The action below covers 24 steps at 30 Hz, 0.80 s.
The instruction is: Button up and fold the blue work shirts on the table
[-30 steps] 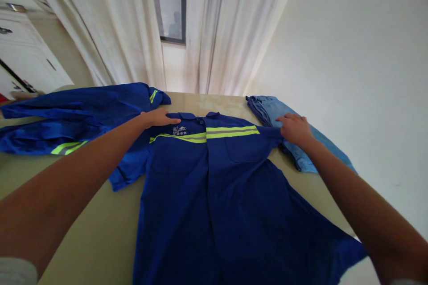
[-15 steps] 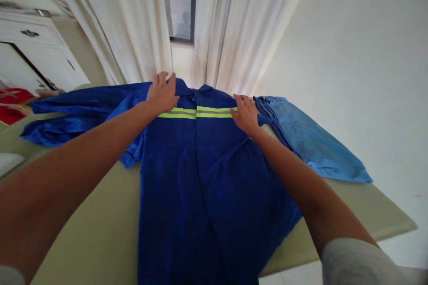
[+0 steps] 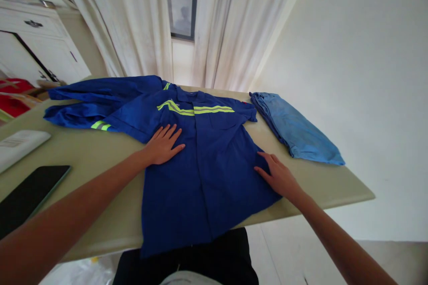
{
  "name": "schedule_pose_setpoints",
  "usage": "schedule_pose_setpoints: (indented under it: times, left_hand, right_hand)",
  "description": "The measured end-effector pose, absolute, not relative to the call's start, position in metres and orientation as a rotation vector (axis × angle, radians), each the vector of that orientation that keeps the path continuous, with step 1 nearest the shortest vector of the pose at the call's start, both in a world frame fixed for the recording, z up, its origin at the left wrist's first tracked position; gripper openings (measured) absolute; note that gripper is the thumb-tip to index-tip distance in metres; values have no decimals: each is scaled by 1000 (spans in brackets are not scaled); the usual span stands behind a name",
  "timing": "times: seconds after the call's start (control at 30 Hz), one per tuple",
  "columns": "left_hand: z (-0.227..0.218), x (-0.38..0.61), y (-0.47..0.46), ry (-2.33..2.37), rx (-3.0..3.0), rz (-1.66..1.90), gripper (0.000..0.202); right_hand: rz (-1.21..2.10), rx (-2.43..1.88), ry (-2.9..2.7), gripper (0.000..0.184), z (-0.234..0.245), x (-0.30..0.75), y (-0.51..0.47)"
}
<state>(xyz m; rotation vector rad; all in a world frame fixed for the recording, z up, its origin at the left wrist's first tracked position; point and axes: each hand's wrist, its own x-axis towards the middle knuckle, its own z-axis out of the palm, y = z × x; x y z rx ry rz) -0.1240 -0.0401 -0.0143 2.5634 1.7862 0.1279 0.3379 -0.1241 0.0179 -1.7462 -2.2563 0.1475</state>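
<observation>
A dark blue work shirt (image 3: 203, 160) with yellow reflective stripes lies front-up on the beige table (image 3: 110, 227), its hem hanging over the near edge. My left hand (image 3: 163, 144) rests flat on the shirt's left side, fingers spread. My right hand (image 3: 277, 177) lies flat on the shirt's lower right edge, fingers stretched out. Neither hand holds anything.
Another dark blue garment (image 3: 100, 102) with reflective stripes lies bunched at the back left. A folded light blue garment (image 3: 294, 129) lies at the right. A dark tablet (image 3: 26, 193) and a white flat object (image 3: 18, 147) sit at the left. White curtains and a cabinet stand behind.
Both hands have slid from the shirt's shoulders near the collar down to its middle and lower sides. The shirt now lies flatter, and the view has pulled back.
</observation>
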Motion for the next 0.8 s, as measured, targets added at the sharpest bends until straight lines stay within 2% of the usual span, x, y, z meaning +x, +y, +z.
schedule_pose_setpoints:
  times: [0.1,0.23,0.37,0.4,0.43,0.5,0.6,0.67,0.73,0.8]
  left_hand:
    - [0,-127,-23,1777,2553,132,73]
    - [18,-105,-77,1708,2479,257,75]
    - [13,-97,-189,1276,2491,89,118]
    - [9,-101,-212,1277,2492,84,119]
    - [4,-108,-231,1333,2470,101,113]
    - [-6,-128,-255,1477,2365,192,87]
    - [-10,-166,-269,1707,2118,517,47]
    - [-4,-187,-274,1844,1932,771,29]
    - [7,-196,-280,1843,1810,825,29]
    - [21,-191,-282,1687,1804,623,39]
  right_hand:
    - [310,-1627,-2272,54,20,330,-174]
    - [256,-1644,-2255,76,15,324,-219]
    - [201,-1606,-2320,73,2,343,-232]
    - [197,-1575,-2353,74,1,348,-232]
    - [200,-1537,-2390,74,0,352,-232]
    - [231,-1457,-2451,69,5,356,-232]
    - [343,-1372,-2427,41,23,353,-235]
    - [492,-1342,-2354,33,38,349,-240]
    - [650,-1327,-2289,36,52,348,-246]
    - [777,-1325,-2287,33,64,351,-249]
